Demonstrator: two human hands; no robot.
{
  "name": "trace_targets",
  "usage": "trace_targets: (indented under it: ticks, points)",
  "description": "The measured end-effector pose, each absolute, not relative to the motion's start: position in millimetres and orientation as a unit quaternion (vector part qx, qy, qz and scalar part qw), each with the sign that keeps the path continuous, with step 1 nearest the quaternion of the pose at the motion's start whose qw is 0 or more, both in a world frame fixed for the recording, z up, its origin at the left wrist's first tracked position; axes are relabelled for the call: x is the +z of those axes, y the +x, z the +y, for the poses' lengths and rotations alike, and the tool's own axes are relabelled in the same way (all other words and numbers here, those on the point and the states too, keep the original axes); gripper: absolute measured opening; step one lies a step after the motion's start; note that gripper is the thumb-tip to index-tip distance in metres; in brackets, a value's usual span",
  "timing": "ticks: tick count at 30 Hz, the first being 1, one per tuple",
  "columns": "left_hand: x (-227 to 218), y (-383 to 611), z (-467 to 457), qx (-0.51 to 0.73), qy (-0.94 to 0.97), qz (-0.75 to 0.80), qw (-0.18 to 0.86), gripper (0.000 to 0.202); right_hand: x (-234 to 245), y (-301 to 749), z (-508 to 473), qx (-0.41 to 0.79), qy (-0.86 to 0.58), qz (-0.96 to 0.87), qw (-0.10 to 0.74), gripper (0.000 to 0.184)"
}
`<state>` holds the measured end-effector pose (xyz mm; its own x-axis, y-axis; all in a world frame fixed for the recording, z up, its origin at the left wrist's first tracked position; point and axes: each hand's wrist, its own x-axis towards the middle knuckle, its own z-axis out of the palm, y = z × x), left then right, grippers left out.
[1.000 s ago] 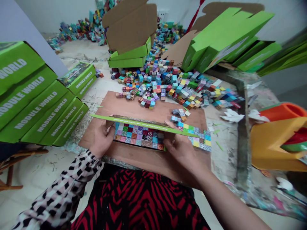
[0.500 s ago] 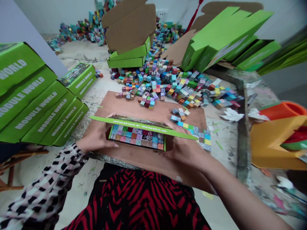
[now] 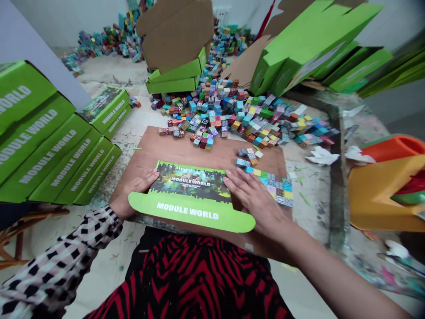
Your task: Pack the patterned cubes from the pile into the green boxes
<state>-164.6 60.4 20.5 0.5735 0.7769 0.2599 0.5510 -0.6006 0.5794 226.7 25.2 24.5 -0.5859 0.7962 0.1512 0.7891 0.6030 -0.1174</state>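
A green cardboard box [image 3: 195, 181] printed MODULE WORLD lies on a brown cardboard sheet in front of me. Its lid is down over the patterned cubes, which are now hidden. The lid's front flap [image 3: 189, 213] sticks out toward me, untucked. My left hand [image 3: 134, 190] rests along the box's left end, fingers stretched out, thumb hidden behind the flap. On the right end lies my right hand [image 3: 254, 195], fingers extended and slightly apart over the lid's edge; its thumb is also out of sight. Beside it is a flat block of patterned cubes [image 3: 280, 188], partly covered by that hand.
Closed green boxes [image 3: 49, 150] are stacked at left. Loose patterned cubes [image 3: 212, 110] spread across the table behind the cardboard sheet [image 3: 186, 148]. Open green boxes [image 3: 175, 84] stand at the back, more green boxes [image 3: 299, 48] at back right. A yellow container [image 3: 381, 195] is far right.
The lid has come down over the cubes, and its front flap has swung toward me. My hands have shifted from the box's front corners to its ends and top edge.
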Motion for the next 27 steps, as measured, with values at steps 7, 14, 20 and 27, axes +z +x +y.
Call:
trace_targets:
  ticks: [7, 14, 20, 27]
  points:
    - [11, -176, 74, 0.187, 0.914, 0.311, 0.183, 0.072, 25, 225, 27, -0.005, -0.449, -0.892, 0.056, 0.075]
    - [5, -176, 76, 0.204, 0.916, 0.289, 0.191, 0.055, 22, 229, 31, 0.033, -0.404, -0.909, 0.092, 0.065]
    - [5, -175, 67, 0.179, 0.882, 0.355, 0.251, 0.048, 22, 223, 27, 0.064, -0.424, -0.898, 0.102, 0.07]
    - [34, -158, 57, 0.209, 0.833, 0.409, 0.309, 0.043, 35, 235, 25, 0.196, -0.39, -0.888, 0.145, 0.066]
